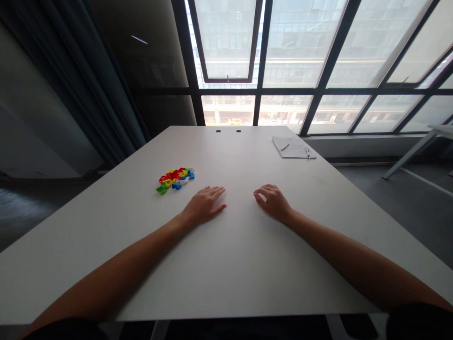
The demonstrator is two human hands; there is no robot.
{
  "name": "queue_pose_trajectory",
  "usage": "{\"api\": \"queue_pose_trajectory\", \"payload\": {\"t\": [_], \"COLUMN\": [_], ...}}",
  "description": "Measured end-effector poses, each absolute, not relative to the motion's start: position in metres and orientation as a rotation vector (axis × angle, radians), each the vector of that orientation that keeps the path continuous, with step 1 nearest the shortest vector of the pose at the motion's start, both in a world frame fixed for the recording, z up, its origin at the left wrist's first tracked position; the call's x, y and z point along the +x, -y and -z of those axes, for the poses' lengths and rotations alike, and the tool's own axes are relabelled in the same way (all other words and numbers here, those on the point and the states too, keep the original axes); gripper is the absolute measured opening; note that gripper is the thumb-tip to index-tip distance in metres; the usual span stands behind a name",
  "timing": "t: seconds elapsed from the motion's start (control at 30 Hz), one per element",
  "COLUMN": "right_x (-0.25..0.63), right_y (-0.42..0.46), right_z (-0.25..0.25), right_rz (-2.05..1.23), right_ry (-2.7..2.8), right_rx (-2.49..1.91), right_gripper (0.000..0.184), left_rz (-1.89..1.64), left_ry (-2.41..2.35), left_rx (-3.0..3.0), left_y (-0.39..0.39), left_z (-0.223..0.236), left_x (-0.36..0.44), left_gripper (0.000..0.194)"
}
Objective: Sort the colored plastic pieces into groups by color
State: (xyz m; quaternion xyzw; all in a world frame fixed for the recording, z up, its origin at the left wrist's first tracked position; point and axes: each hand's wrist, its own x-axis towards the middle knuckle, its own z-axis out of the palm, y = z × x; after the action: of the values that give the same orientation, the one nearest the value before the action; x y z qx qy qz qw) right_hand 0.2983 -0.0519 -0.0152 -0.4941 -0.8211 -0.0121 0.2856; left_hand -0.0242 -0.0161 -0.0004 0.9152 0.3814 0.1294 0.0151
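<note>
Left hand (204, 205) and right hand (273, 203) rest palm-down on the white counter (226, 269), both empty, fingers open and relaxed. Pile of colourful plastic linking blocks (175, 180) sits at 10 o'clock, just beside the left hand, not touching. Farther out at 1 o'clock: sheet of paper (293, 147) with two pens (307, 152) on it.
</note>
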Motion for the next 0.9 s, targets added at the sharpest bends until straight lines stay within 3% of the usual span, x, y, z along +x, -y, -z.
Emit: {"api": "queue_pose_trajectory", "payload": {"t": [0.1,0.2,0.33,0.47,0.9], "right_x": [0.318,0.348,0.386,0.396,0.389], "right_y": [0.042,0.028,0.01,0.003,0.008], "right_z": [0.013,0.013,0.019,0.024,0.029], "right_rz": [0.156,0.255,0.2,0.049,0.129], "right_ry": [2.189,2.163,1.985,1.793,2.068], "right_rx": [-1.375,-1.445,-1.61,-1.726,-1.587], "right_gripper": [0.041,0.04,0.037,0.035,0.028], "left_rz": [-0.577,-0.822,-0.962,-0.767,-0.486], "left_ry": [-1.347,-1.614,-1.826,-1.899,-1.472], "left_rx": [2.841,2.736,2.416,2.101,2.316], "left_y": [-0.004,-0.035,-0.079,-0.11,-0.141], "left_z": [-0.012,-0.025,-0.033,-0.025,-0.021], "left_x": [-0.05,-0.096,-0.169,-0.213,-0.15], "left_gripper": [0.058,0.061,0.077,0.101,0.103]}}
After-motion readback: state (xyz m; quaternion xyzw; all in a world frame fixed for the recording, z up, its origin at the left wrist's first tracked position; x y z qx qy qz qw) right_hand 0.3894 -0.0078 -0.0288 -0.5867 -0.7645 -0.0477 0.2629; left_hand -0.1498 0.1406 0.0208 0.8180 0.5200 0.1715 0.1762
